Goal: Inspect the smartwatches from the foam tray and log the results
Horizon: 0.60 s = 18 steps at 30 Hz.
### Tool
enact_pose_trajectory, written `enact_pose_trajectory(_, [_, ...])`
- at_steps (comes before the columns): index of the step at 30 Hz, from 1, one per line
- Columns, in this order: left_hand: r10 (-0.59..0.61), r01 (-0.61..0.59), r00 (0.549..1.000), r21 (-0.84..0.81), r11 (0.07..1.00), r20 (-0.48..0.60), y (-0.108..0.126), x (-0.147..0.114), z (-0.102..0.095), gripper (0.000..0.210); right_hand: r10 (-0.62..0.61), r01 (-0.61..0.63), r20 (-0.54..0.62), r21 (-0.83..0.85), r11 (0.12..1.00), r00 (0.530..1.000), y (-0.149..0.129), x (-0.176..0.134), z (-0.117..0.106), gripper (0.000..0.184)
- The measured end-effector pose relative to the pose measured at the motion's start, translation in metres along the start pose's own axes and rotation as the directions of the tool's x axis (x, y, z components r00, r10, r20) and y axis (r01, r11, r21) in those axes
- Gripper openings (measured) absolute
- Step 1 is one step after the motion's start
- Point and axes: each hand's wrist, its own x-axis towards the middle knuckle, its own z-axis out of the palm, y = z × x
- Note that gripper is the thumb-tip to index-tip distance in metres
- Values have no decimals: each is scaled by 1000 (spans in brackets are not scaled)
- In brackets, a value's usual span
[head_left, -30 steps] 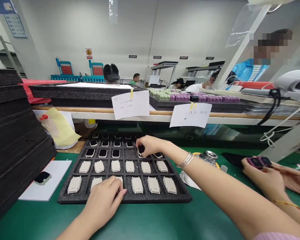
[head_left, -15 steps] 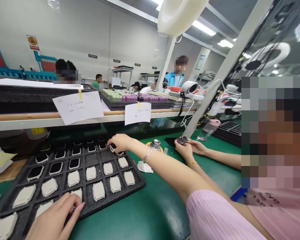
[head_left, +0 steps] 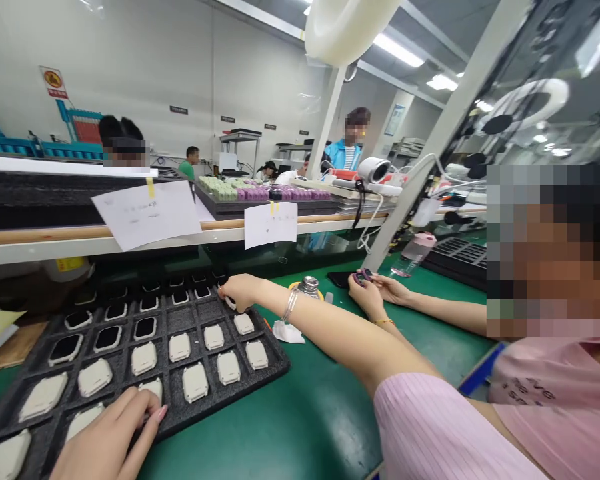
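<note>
A black foam tray (head_left: 177, 423) holds rows of cream watch cases (head_left: 195, 382), back side up in the near rows. Farther back lie watch cases with dark screens (head_left: 107, 339) facing up. My left hand (head_left: 113, 427) rests at the near edge with curled fingers over a cream watch case (head_left: 151, 387), whose lower part they hide. My right hand (head_left: 241, 291) reaches to the tray's far right side. Its fingers are closed on a watch case (head_left: 231, 303) in a compartment there, mostly covered by the hand.
On the right, a co-worker's hands (head_left: 373, 291) hold a small purple-framed piece. A metal-topped bottle (head_left: 310, 286) and crumpled tissue (head_left: 287, 331) lie beyond my right forearm on the green mat (head_left: 300, 413). A shelf (head_left: 220, 237) with hanging papers crosses above the tray.
The view has shifted slightly. My right hand stays at the same compartment, and less of the watch case shows under it. My left hand keeps its place.
</note>
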Motion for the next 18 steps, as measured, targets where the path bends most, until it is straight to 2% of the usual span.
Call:
enact_pose_trajectory(3, [-50, 51, 994, -1, 999, 99, 23, 1, -11, 31, -5, 5, -64, -2, 1000, 998, -8, 3, -7, 28])
enact_pose_trajectory(5, [-70, 70, 992, 3, 998, 102, 32, 2, -15, 31, -39, 42, -132, 18, 999, 990, -18, 9, -13, 30])
enact_pose_trajectory(11, [-108, 112, 983, -24, 993, 152, 36, 0, -18, 25, -178, 208, -269, 90, 974, 947, -81, 41, -26, 36])
enact_pose_trajectory(14, [-110, 119, 979, -41, 992, 170, 37, -1, -20, 25, -199, 237, -265, 119, 964, 944, -110, 58, -30, 35])
enact_pose_trajectory(18, [-113, 123, 976, -46, 991, 184, 40, -1, -23, 24, -184, 213, -180, 163, 963, 966, -128, 77, -34, 30])
